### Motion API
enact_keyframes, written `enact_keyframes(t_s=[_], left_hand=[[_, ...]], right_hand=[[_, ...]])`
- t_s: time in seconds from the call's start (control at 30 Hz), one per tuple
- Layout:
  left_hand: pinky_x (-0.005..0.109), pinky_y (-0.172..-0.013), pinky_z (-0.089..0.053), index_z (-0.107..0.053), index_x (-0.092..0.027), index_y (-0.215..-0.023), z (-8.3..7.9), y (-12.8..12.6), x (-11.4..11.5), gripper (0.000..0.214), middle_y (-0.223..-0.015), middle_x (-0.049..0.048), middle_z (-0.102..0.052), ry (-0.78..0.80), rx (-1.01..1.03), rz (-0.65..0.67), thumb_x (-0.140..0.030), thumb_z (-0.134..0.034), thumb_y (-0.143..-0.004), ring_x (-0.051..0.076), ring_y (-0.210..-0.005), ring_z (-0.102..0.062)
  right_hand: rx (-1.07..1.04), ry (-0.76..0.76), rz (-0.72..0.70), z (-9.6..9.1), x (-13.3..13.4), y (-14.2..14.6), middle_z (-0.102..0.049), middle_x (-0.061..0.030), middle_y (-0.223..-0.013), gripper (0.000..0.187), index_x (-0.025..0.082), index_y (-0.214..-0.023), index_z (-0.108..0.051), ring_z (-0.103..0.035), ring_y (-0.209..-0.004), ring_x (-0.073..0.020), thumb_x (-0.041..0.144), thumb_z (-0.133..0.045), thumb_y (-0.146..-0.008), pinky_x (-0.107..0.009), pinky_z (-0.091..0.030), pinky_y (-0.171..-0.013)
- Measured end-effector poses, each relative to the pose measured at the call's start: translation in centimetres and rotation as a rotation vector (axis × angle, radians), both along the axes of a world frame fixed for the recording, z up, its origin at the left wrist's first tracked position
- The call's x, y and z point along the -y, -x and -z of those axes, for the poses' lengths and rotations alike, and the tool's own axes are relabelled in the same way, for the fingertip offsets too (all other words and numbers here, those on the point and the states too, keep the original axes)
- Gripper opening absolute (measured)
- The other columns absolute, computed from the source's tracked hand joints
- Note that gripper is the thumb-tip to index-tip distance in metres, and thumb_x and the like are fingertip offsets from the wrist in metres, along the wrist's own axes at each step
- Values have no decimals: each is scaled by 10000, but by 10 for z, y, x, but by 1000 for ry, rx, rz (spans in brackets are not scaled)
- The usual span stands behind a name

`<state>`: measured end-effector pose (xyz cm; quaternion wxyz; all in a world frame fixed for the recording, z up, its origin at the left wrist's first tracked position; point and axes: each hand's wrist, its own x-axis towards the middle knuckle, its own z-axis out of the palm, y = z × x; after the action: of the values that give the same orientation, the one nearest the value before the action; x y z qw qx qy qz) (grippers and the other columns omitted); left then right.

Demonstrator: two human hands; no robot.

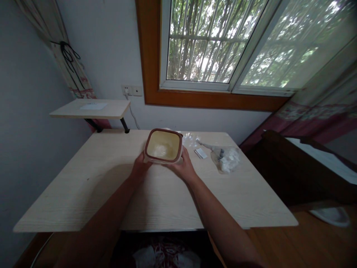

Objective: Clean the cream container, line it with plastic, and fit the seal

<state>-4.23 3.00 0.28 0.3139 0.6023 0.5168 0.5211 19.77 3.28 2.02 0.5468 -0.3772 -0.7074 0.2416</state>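
Observation:
Both hands hold a squarish plastic container (164,145) with a brown rim and a pale yellow top face, near the far middle of the desk. My left hand (140,166) grips its left side, and my right hand (184,164) grips its right side; the fingers are partly hidden behind and under it. Whether the container rests on the desk or is lifted a little, I cannot tell. To the right of my right hand lies a small white-and-grey packet (200,153). Beyond that is a clear plastic bag (227,158) with white pieces and something dark in it.
The pale wooden desk (83,201) stands against the wall under a barred window (206,41). At its back left is a small raised shelf (111,108) on black legs with a white paper on it. A wall socket (131,90) with a cord is behind. Dark furniture (301,175) stands at the right.

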Motion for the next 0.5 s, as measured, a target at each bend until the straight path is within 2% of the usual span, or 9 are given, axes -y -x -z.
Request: enact_keyframes(t_s=[0.1, 0.2, 0.33, 0.5], left_hand=[[521, -1035, -488, -665, -187, -1112, -1, 1, -3, 444, -1144, 112, -741, 87, 67, -8, -415, -753, -741, 333, -1119, -670], [498, -1032, -496, -649, -194, -1103, -3, 1, -9, 435, -1124, 102, -750, 117, 175, 51, -453, -733, -764, 311, -1104, -685], [480, -1088, -461, -585, -174, -1241, -8, -1, -17, 498, -1283, 132, -690, 32, 243, 152, -457, -656, -837, 288, -1222, -631], [475, -1169, -384, -505, -149, -1395, -8, 0, -29, 611, -1490, 178, -525, -41, 320, 254, -474, -625, -892, 296, -1384, -500]], right_hand=[[21, -30, 16, 5, -1, -2, -412, -128, -1524, 987, 297, -1498, -426, -364, -1435, -356, 615, -847, -664, -583, -344, -1177], [-6, -9, -14, 8, 0, -3, -376, -126, -1536, 870, 312, -1514, -404, -357, -1437, -335, 572, -781, -774, -548, -441, -1116], [-73, 17, -21, 12, -1, -3, -395, -114, -1485, 672, 332, -1483, -439, -453, -1352, -287, 461, -699, -878, -504, -499, -1068], [-142, 107, 21, 18, -3, -1, -443, -88, -1386, 623, 364, -1441, -467, -563, -1152, -237, 348, -702, -864, -442, -576, -922]])
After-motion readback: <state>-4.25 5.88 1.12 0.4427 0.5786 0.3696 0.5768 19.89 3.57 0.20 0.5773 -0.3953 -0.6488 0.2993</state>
